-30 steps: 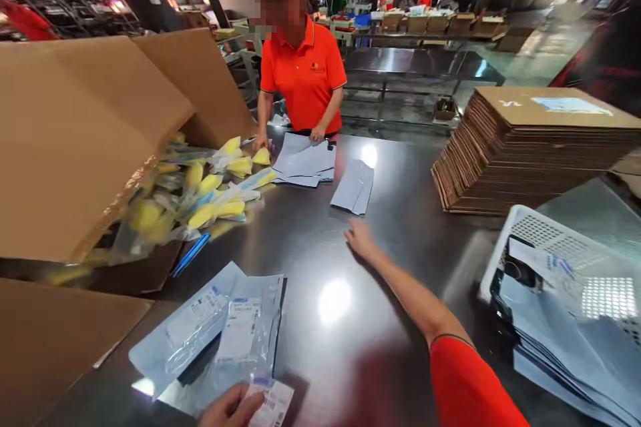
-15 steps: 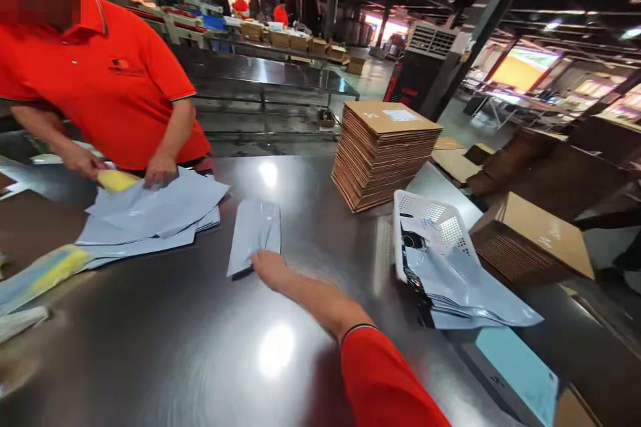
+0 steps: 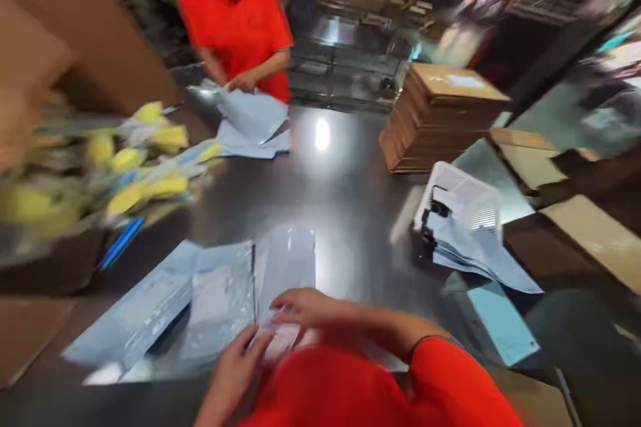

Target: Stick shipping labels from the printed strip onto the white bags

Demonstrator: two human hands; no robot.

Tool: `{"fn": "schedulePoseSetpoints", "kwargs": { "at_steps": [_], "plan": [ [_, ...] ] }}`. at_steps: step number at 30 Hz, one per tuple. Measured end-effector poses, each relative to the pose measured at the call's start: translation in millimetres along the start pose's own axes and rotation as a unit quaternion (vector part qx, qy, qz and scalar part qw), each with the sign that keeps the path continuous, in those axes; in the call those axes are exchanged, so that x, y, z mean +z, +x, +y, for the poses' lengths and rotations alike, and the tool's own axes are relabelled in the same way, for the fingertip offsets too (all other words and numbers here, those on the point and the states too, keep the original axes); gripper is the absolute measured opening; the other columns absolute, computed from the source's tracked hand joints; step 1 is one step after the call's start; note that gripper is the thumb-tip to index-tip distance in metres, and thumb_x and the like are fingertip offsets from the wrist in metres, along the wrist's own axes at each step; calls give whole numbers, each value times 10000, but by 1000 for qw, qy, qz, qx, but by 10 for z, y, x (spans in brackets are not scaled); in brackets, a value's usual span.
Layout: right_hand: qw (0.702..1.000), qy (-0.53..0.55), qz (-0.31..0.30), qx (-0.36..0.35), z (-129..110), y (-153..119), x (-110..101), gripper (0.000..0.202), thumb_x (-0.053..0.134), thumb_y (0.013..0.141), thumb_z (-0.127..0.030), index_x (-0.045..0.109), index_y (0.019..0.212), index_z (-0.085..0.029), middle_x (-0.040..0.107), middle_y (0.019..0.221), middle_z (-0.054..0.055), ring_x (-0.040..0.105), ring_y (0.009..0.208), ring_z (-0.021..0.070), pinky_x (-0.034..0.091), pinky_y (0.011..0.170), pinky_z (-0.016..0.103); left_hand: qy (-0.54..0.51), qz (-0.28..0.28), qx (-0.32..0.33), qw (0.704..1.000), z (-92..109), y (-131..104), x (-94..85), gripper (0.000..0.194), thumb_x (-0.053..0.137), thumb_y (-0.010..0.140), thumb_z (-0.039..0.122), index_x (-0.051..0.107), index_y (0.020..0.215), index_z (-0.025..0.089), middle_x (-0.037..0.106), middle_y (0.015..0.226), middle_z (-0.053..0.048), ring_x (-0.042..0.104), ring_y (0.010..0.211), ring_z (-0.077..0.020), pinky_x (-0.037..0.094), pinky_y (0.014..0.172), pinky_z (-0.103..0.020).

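A white plastic mailing bag lies on the metal table close to my body, with a pale printed label at its near end. My right hand rests over that end, fingers spread and slightly bent. At the bag's left edge is my left hand, thumb and forefinger apart, fingertips close to the label. Motion blur hides the exact finger contact. Left of it lie two more filled bags: a clear-fronted labelled bag and a tilted grey-white bag.
Across the table a co-worker handles a pile of white bags. Yellow-ended packets heap up at left beside a blue pen-like item. Stacked flat cardboard, a white basket and a light-blue box stand right.
The view has swung left and down. My right hand has drawn the white mailing bag towards my body, and my left hand has come into view beside it.
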State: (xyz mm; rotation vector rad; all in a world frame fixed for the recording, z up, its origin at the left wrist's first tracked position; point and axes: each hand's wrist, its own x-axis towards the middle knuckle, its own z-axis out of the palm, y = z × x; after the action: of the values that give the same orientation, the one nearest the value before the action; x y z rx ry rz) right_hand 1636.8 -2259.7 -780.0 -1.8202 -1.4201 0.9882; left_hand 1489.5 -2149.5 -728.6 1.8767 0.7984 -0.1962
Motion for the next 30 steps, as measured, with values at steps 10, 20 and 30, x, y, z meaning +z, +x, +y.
{"fn": "schedulePoseSetpoints", "kwargs": {
  "at_steps": [10,20,30],
  "plan": [
    [993,-60,25,-95,-284,-430,53,208,494,968,-262,673,880,-203,667,846,19,590,788,128,433,727,224,-3,73,-88,993,-249,-690,172,293,663,669,441,579,695,161,533,666,19,465,675,-149,346,588,-240],
    [965,-198,171,38,767,395,-872,366,410,992,-368,599,1119,-81,615,977,115,535,884,155,389,771,270,-213,52,-173,960,-814,-1277,-127,452,710,697,462,754,1008,138,770,965,-81,688,911,-272,525,815,-327],
    [895,-343,215,187,783,463,20,936,624,852,-548,178,1559,-125,353,1496,270,373,1305,425,382,961,504,-198,65,-128,970,-840,-1212,-187,449,667,772,487,763,1022,128,755,1061,-98,669,1014,-301,499,943,-384]
  ]
}}
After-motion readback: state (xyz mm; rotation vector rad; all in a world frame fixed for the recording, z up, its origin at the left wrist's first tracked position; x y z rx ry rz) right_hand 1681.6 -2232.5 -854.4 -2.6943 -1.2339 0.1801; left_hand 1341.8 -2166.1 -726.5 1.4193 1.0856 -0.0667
